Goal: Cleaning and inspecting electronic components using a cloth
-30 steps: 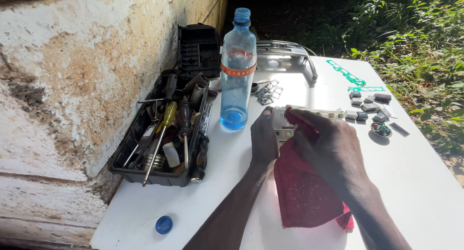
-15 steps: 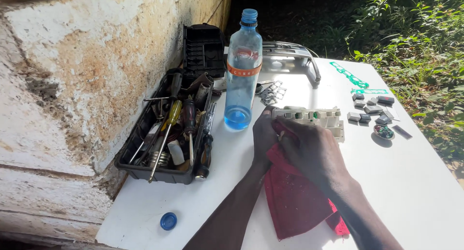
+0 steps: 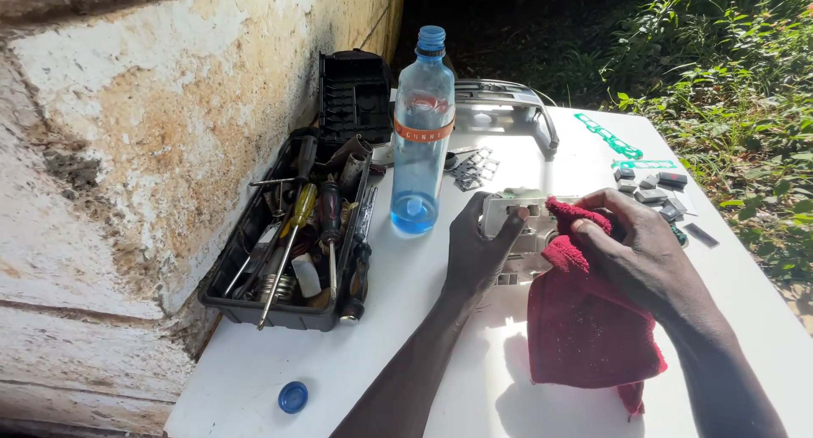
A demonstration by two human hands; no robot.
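A rough, flaking plaster wall (image 3: pixel 127 125) fills the left edge, its lower part cut off by the frame. Against it, on the smooth white table (image 3: pixel 398 319), sits a black plastic tool tray (image 3: pixel 288 235) crammed with screwdrivers, their tips buried in a tangle too cluttered to sort out. A small blue bottle cap (image 3: pixel 293 396) lies near the table's front edge. Just right of the tray stands a clear plastic bottle (image 3: pixel 422 133), upright, with a blue cap on top and a little blue liquid pooled at the bottom. Behind it a silvery casing with a handle (image 3: pixel 506 108) is partly hidden.

The left hand (image 3: pixel 478 252) grips a pale grey plastic part (image 3: pixel 517 226) at the middle of the table, fingers curled over its left end; the hand covers much of it. The right hand (image 3: pixel 635 252) pinches a fuzzy dark red cloth (image 3: pixel 584 328) against the part's right side, the cloth hanging in folds onto the table. Small grey buttons (image 3: pixel 652 188) and green strips (image 3: pixel 610 137) lie beyond, hard to make out. Leafy weeds (image 3: pixel 745 82) border the right.
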